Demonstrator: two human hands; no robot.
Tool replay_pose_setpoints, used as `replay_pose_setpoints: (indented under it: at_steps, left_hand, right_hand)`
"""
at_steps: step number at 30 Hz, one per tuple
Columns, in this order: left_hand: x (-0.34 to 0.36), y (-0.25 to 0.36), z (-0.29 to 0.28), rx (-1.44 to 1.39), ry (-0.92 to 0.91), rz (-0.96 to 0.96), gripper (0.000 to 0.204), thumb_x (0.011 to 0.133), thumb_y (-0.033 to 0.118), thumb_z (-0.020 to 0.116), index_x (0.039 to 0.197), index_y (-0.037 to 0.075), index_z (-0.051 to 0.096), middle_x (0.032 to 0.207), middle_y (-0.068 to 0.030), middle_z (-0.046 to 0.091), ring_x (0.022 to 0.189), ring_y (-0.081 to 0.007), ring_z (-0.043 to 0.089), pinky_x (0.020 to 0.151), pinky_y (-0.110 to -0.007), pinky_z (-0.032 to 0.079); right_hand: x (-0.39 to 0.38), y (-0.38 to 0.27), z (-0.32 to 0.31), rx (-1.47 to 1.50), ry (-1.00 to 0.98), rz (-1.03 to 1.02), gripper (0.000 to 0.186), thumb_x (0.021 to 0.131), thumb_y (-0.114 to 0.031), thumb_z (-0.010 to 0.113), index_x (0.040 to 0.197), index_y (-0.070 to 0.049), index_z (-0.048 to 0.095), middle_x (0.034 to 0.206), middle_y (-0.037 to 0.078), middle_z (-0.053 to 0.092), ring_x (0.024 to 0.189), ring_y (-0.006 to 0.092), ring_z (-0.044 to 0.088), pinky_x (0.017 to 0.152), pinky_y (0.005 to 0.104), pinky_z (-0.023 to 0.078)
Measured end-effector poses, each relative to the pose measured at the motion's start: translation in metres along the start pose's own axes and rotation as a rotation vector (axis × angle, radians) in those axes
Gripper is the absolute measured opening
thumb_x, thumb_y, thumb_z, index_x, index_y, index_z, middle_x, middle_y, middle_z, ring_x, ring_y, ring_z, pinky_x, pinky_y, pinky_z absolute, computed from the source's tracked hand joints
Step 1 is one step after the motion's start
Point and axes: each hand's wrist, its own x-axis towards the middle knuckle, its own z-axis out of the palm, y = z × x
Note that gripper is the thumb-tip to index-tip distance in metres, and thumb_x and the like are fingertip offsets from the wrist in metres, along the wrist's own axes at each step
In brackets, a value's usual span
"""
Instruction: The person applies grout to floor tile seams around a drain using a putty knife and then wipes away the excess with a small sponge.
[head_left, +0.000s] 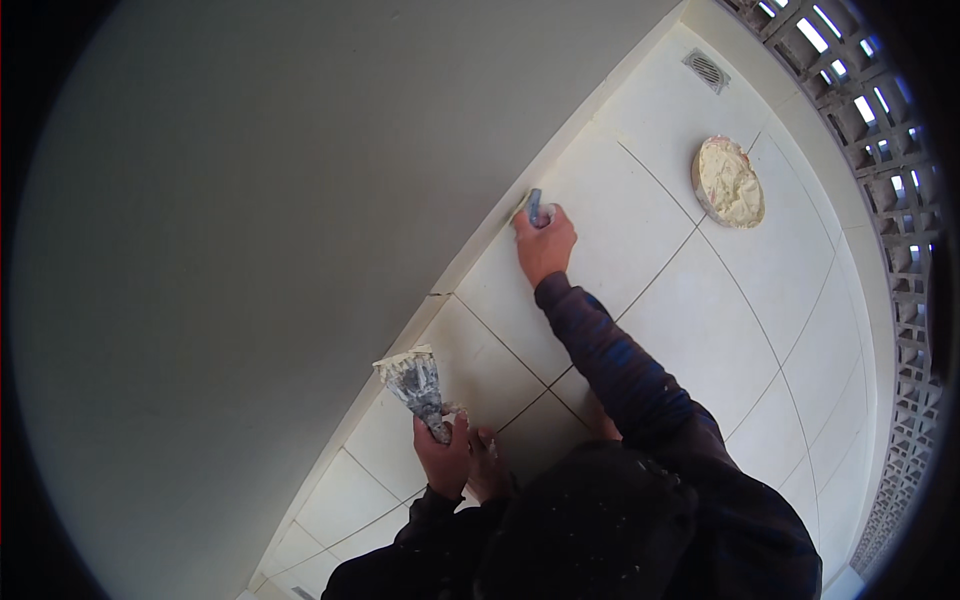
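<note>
My left hand is closed round the handle of a putty knife. Its grey blade is smeared, with cream paste along the front edge, and points up toward the wall skirting. Farther off, my right hand grips a small scraper with a blue-grey body. The scraper's pale edge meets the joint where the tile skirting and floor come together; my fingers hide part of it. A round tub of cream paste stands on the floor to the right of my right hand.
White square floor tiles with dark joints spread to the right. A plain grey wall rises on the left. A metal floor drain lies near the far corner, and a pierced block screen borders the right. A bare foot is beside my left hand.
</note>
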Motion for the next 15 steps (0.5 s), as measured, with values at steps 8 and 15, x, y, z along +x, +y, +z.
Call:
replay_pose_setpoints:
  at_steps: [8,15]
  left_hand:
    - [0.000,-0.022,-0.011,0.035,-0.062,0.058,0.030,0.094,0.003,0.068,0.121,0.000,0.055,0.100,-0.0056,0.065,0.071,-0.0083,0.060,0.062,-0.024,0.049]
    - [0.000,-0.017,-0.006,0.007,-0.085,0.031,0.024,0.095,0.006,0.068,0.115,0.000,0.058,0.096,-0.0050,0.065,0.071,-0.0088,0.061,0.064,-0.024,0.051]
  right_hand:
    - [-0.112,-0.003,-0.006,0.116,-0.387,0.072,0.024,0.087,-0.021,0.075,0.087,0.000,0.064,0.072,0.011,0.067,0.061,0.0269,0.063,0.063,0.0416,0.053]
    - [-0.075,0.007,-0.109,0.865,-0.680,0.779,0.022,0.099,-0.017,0.060,0.112,-0.001,0.062,0.107,0.006,0.068,0.092,0.0168,0.064,0.081,0.0325,0.051]
